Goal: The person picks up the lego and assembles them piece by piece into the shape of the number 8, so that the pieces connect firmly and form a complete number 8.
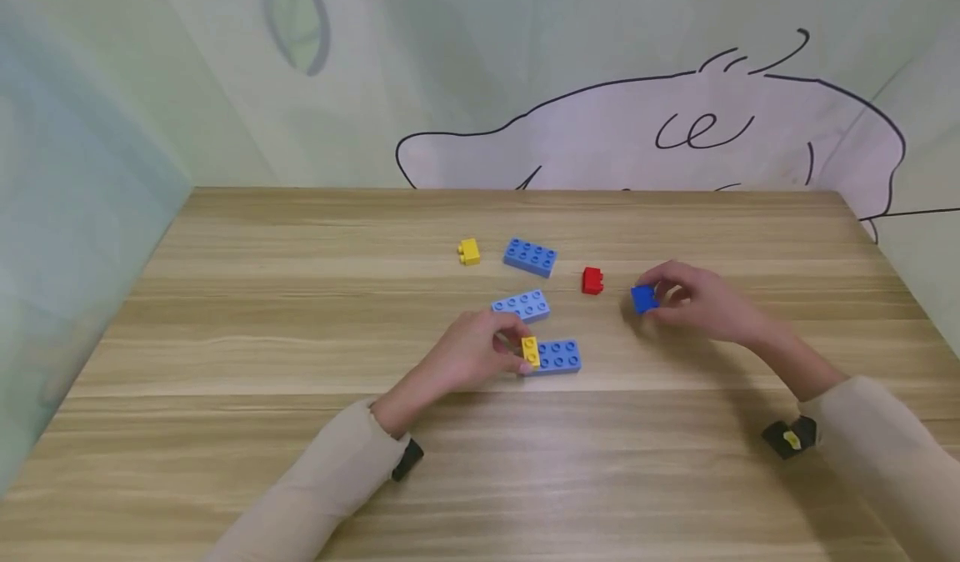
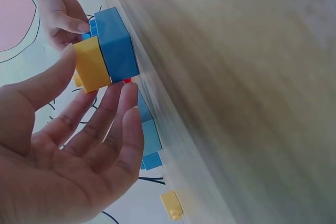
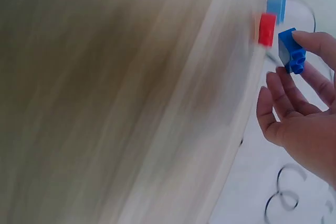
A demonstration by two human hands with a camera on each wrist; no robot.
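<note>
The left hand (image 1: 480, 353) rests low on the bench (image 1: 225, 337), and its thumb and fingers pinch a small yellow brick (image 1: 530, 351) that sits on the end of a light blue plate (image 1: 558, 356). From the left wrist view the yellow brick touches the blue one closely, but I cannot tell if it is pressed down fully. If it is only half seated, I think it may tip or slide off when the fingers let go, and the plate may also shift on the smooth wood because nothing else keeps it in place.

The right hand (image 1: 693, 299) is well apart from the left one, to the right of a red brick (image 1: 592, 280). Its fingers curl around a dark blue brick (image 1: 643, 298), held by the fingertips only, just above the bench or touching it. Such a light grip could let the brick turn or drop, in my judgement.

Both forearms lie forward in beige sleeves, wrists low, palms turned inward. Farther back lie two more light blue plates (image 1: 531, 256) (image 1: 521, 304) and another yellow brick (image 1: 468, 251).
</note>
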